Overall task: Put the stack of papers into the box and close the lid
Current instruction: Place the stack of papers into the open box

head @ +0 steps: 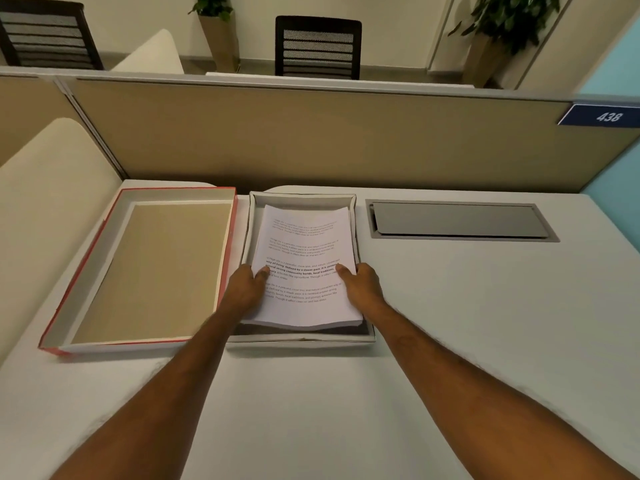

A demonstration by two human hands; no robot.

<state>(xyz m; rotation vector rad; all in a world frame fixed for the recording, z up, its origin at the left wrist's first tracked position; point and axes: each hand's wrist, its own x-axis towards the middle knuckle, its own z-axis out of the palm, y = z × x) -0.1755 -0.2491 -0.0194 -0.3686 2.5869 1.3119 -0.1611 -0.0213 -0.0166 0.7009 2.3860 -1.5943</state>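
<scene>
Both hands are on the stack of papers (303, 268) at centre frame: the left hand (246, 289) grips its left edge, the right hand (360, 284) its right edge, thumbs pressed on the printed top sheet. The stack sits inside the open box (363, 271), its near end raised. The red-edged lid (145, 271) lies upturned just left, on the desk (467, 323).

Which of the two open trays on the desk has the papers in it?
The plain white box in the middle, where both hands hold the stack of papers. The red-edged lid to its left holds nothing.
</scene>
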